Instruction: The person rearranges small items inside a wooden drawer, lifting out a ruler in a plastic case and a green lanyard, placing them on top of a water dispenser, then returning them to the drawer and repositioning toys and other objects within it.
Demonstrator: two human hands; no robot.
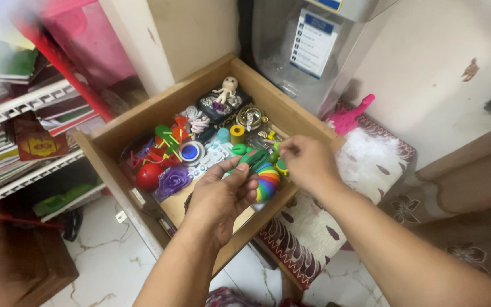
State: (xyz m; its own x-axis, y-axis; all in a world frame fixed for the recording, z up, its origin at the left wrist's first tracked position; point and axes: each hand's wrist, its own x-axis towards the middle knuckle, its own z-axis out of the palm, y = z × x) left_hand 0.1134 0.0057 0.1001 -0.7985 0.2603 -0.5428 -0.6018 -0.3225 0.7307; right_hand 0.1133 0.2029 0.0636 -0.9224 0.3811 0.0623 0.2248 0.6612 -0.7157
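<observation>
An open wooden drawer (143, 116) is full of small toys and trinkets. My left hand (220, 199) is over its front part, fingers curled on a rainbow-striped toy (268, 182) with a dark green piece (255, 159) just above it. My right hand (308, 162) is at the drawer's right edge, fingertips pinched on a small green piece (277, 152). Inside lie a red ball (149, 176), a purple rose (171, 181), a round blue-and-white dish (191, 152), a yellow spool (237, 134) and a small pale doll (227, 88) on a dark box.
A water dispenser (308, 45) stands behind the drawer against the wall. A patterned white cushion (365, 165) with a pink toy (348, 118) lies to the right. Shelves with books (24, 125) are on the left. The floor (109, 261) below is marbled tile.
</observation>
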